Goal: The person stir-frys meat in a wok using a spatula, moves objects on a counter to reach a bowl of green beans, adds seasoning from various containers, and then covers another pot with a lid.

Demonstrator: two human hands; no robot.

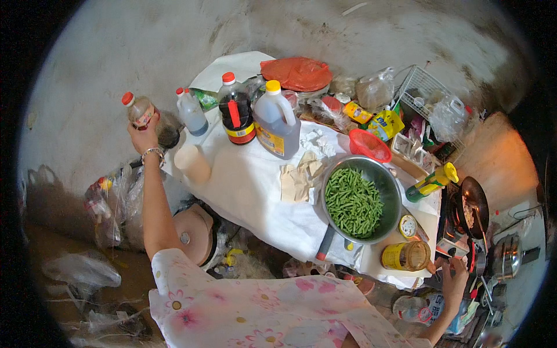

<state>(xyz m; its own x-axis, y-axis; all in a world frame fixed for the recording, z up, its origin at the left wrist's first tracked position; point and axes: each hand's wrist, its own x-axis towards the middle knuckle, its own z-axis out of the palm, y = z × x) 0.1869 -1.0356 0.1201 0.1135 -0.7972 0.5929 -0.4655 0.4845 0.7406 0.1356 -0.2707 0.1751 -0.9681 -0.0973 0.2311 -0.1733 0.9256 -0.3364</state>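
Note:
My left hand (145,138) is raised at the far left, gripping a clear plastic bottle (140,112) with a red cap and a label. The bottle is held above the tabletop, tilted, with dark contents low inside. At the right, my right hand (454,274) is beside a small white-and-red panel or box (452,249) below the stove; its fingers are bent, and whether they hold anything is unclear. Beyond it a dark wok (474,206) holds pale food and a long-handled utensil. A steel bowl of cut green beans (354,202) stands on the white-covered table (248,191).
A dark sauce jug (236,111), a yellow-capped jug (278,124) and a beige cup (192,164) stand on the table. A cleaver or knife handle (325,242) juts past its front edge. Near the bowl are an open glass jar (404,256), a green bottle (431,182) and a red strainer (370,145).

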